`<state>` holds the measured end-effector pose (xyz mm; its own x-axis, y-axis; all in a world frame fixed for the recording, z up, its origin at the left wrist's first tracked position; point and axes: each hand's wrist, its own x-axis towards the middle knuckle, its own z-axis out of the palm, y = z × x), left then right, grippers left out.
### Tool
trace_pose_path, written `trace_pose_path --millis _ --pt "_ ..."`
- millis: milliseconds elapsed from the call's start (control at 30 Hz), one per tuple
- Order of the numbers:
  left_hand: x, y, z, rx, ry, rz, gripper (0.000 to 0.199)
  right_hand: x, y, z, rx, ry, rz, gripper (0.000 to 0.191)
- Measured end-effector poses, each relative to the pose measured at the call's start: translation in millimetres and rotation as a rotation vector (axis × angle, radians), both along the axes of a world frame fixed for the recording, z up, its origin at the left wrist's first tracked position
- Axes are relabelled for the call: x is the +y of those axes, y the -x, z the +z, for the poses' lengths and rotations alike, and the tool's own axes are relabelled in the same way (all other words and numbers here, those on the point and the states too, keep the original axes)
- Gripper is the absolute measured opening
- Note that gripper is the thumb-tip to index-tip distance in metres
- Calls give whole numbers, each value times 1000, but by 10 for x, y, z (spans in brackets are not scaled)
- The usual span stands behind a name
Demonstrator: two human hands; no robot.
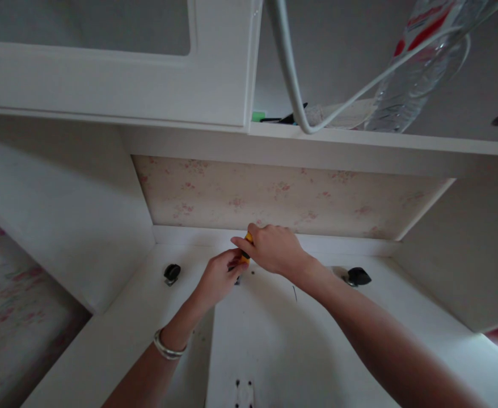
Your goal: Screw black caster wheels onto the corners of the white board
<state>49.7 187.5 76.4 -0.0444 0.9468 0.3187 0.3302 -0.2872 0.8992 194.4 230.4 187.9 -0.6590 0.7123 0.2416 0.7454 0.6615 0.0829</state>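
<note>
A small yellow and black tool, perhaps a screwdriver, is held at the middle of the view, above a white panel. The fingers of my right hand wrap round its upper part. Below and to the left, my left hand, with a silver bangle on the wrist, closes its fingers on the lower part. The tool's lower end is mostly hidden by my left fingers. Just under them a small dark metal piece shows on the panel.
Black casters stand on the white surface, left and right of my hands. A metal plate with holes is at the bottom. Above hang a white shelf edge, a white cable and a plastic bottle. Floral wallpaper is behind.
</note>
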Motion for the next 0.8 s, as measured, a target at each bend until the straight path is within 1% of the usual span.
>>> trace_pose_path --millis 67,167,400,433,467,533,567,600,633,700,800 --pt "1 -2 3 -3 5 -10 18 4 19 37 -31 14 12 55" --pt "9 8 14 0 10 -19 20 32 22 105 -81 60 63 46" --pt "24 26 -5 20 1 23 22 61 -50 260 -179 210 215 32" --pt "25 16 -7 24 -1 27 20 53 -43 262 -181 208 204 34" --pt "28 2 -8 28 -3 35 17 44 -29 256 -176 191 172 39" --pt "39 -33 -9 32 -11 64 13 27 11 224 -154 126 75 57" --pt "46 -51 -9 32 -16 80 13 21 31 203 -144 92 31 63" --pt "53 -66 -7 32 -21 96 14 20 47 184 -138 66 1 66" --pt "58 -78 -4 31 -26 111 15 23 56 172 -137 52 -9 63" --pt "57 -84 9 31 -34 128 16 38 49 178 -155 62 32 52" --pt "35 -59 36 23 -36 71 19 66 -4 260 -202 130 178 33"
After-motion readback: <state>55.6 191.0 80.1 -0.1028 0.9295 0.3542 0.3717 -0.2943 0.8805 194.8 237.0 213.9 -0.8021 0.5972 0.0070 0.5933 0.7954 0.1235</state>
